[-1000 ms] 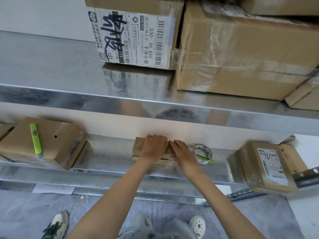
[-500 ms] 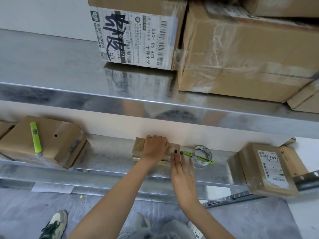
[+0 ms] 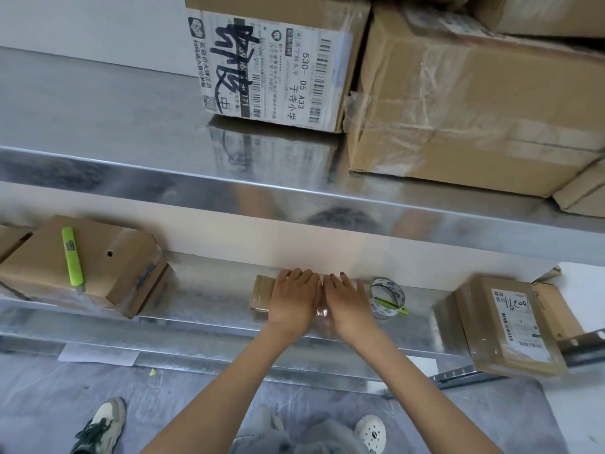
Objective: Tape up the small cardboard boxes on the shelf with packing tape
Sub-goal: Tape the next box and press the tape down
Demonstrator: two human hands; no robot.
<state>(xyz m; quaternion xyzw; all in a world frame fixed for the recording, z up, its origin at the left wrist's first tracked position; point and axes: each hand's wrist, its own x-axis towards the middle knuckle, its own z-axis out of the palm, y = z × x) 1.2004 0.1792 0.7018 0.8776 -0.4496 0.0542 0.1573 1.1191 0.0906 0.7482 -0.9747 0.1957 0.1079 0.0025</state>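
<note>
A small flat cardboard box point(image 3: 263, 293) lies on the lower metal shelf point(image 3: 203, 306), mostly covered by both hands. My left hand point(image 3: 294, 298) lies flat on its top with straight fingers. My right hand point(image 3: 348, 301) presses flat beside it on the box's right part, fingers straight. A strip of clear tape point(image 3: 322, 314) shows between the two hands at the box's front edge. A roll of packing tape point(image 3: 388, 298) with a green handle stands on the shelf just right of my right hand.
A green utility knife point(image 3: 72, 257) lies on a cardboard box point(image 3: 108, 267) at the left. A labelled box point(image 3: 510, 326) sits at the right end. Large cartons point(image 3: 458, 103) fill the upper shelf point(image 3: 98, 126). My shoes point(image 3: 371, 432) are on the floor below.
My right hand moved from in front of the box up onto its top and now lies flat beside the left. My left hand went from gripping the box to lying flat.
</note>
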